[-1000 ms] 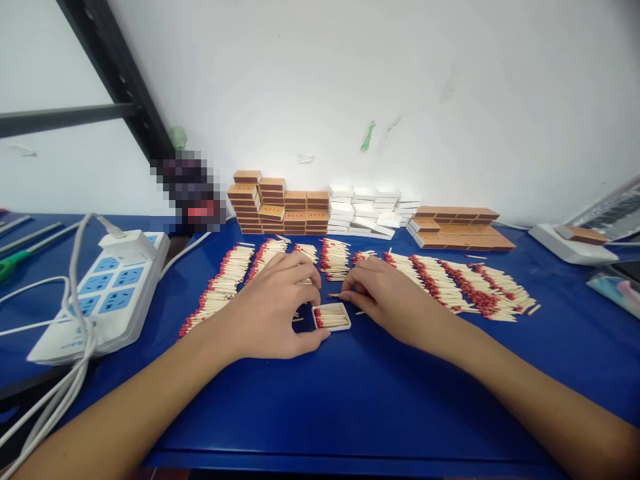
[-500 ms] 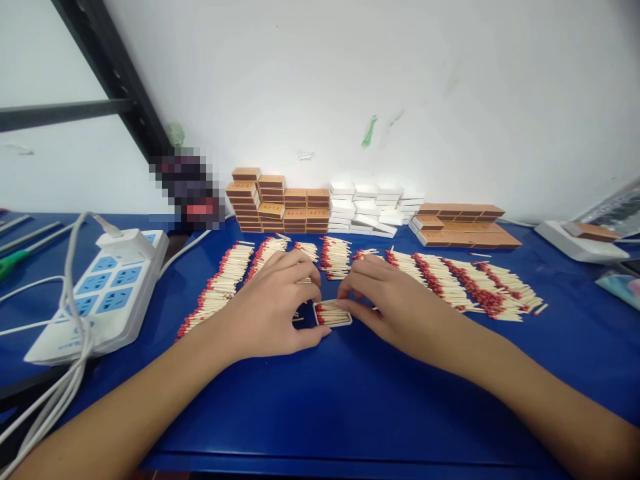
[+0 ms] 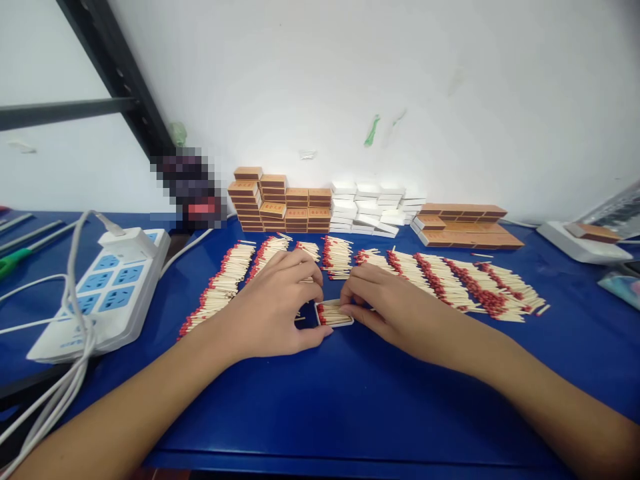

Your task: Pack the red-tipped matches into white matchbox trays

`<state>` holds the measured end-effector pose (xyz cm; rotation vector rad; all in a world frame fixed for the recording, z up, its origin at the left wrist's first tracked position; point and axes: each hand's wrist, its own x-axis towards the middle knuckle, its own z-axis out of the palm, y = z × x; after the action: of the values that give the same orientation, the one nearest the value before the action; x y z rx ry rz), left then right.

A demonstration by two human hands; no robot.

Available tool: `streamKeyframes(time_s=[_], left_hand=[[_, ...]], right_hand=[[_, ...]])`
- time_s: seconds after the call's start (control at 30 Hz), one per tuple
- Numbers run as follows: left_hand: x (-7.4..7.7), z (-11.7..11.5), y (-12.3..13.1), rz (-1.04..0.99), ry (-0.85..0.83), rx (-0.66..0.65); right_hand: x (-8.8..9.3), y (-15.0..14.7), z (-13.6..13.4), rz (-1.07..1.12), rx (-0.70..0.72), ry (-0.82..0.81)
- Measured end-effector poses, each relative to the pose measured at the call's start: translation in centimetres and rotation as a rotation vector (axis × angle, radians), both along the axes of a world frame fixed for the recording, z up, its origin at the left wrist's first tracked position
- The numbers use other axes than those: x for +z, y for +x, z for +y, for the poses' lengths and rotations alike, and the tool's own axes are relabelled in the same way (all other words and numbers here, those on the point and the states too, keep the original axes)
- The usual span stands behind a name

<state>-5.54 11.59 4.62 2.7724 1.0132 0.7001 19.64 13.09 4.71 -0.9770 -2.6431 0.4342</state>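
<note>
A small white matchbox tray [image 3: 346, 324] lies on the blue table between my hands, with red-headed matches [image 3: 331, 312] lying lengthwise inside it. My left hand [image 3: 280, 307] steadies the tray's left end, thumb at the front edge and fingers curled around the far side. At the right end of the tray, my right hand [image 3: 383, 300] has thumb and fingertips pinched together on the matches. Its fingers partly cover that end. Loose matches [image 3: 340, 257] lie in bunches just behind the hands, some partly hidden by them.
Stacked brown matchboxes [image 3: 297, 213], white trays [image 3: 367, 207] and brown box sleeves [image 3: 465, 230] stand along the wall. More match piles [image 3: 460, 283] spread to the right. A white power strip [image 3: 145, 293] with cables sits at the left, near a green-handled tool [image 3: 11, 262].
The hands and tray keep nearly the same pose. My right fingertips have shifted very slightly over the matches, and the whole view has moved a little.
</note>
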Motion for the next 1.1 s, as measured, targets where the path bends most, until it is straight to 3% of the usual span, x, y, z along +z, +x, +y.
streamKeyframes(time_s=[0.17,0.37,1.1], left_hand=[[0.0,0.0,0.0,0.002,0.007,0.004],[0.0,0.0,0.1,-0.002,0.012,-0.002],[0.0,0.1,-0.1,-0.005,0.011,-0.004]], right_hand=[[0.0,0.2,0.2,0.015,-0.016,0.042],[-1.1,0.8,2.2,-0.034,-0.114,0.253],[-1.7,0.5,2.5,-0.022,-0.079,0.234]])
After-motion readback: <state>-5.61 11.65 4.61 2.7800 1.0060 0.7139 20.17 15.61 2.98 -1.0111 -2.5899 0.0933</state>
